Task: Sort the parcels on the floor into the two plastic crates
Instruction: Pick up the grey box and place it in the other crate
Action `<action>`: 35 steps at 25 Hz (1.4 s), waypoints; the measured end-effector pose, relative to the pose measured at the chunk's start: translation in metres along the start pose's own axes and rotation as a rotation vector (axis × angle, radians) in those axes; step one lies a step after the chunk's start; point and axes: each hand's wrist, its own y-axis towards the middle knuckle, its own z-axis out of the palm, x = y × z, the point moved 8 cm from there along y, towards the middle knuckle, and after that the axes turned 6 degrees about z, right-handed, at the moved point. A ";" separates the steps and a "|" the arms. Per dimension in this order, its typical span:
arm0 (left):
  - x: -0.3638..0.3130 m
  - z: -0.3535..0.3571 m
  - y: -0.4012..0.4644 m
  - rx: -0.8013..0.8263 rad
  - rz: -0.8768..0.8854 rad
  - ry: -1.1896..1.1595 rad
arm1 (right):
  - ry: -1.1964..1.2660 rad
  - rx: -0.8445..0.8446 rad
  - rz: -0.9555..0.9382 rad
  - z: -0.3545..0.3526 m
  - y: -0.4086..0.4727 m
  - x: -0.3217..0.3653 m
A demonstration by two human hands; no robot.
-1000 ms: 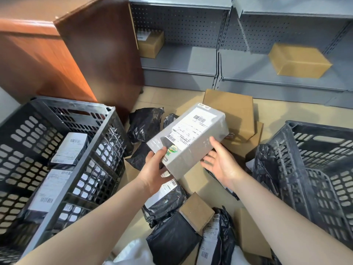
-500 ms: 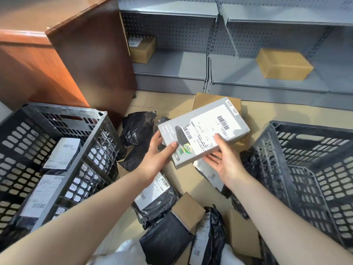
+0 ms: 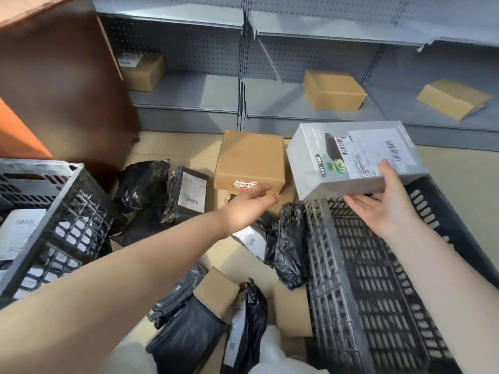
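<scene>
Grey box [image 3: 353, 155] shifted to 2 o'clock over right crate [image 3: 378, 292]; right hand [image 3: 388, 201] alone pinches it (thumb on top); left hand [image 3: 249, 203] released, fingers loose.

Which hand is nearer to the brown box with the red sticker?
Left. The left hand hovers open just before the brown box; the right hand holds the grey box over the right crate.
</scene>
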 end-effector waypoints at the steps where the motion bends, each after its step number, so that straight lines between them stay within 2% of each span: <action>1: -0.005 0.015 0.004 0.034 -0.006 0.004 | 0.020 -0.051 0.001 -0.024 0.001 0.006; 5: -0.012 0.076 0.013 0.180 0.040 0.093 | 0.003 -0.146 0.025 -0.102 0.004 0.006; 8: -0.018 0.105 0.021 0.210 0.123 0.208 | -0.037 -0.191 0.078 -0.146 0.013 -0.014; 12: -0.008 0.133 0.026 0.248 0.134 0.215 | -0.085 -0.324 0.153 -0.186 0.040 -0.045; 21: 0.016 0.144 0.053 0.191 0.172 0.292 | -0.073 -0.308 0.265 -0.196 0.105 -0.106; 31: 0.042 0.150 0.056 0.280 0.184 0.182 | 0.001 -0.361 0.313 -0.188 0.163 -0.162; 33: 0.041 0.149 0.057 0.278 0.178 0.168 | -0.025 -0.380 0.343 -0.187 0.164 -0.170; 35: 0.042 0.151 0.058 0.280 0.165 0.144 | -0.118 -0.325 0.429 -0.181 0.164 -0.185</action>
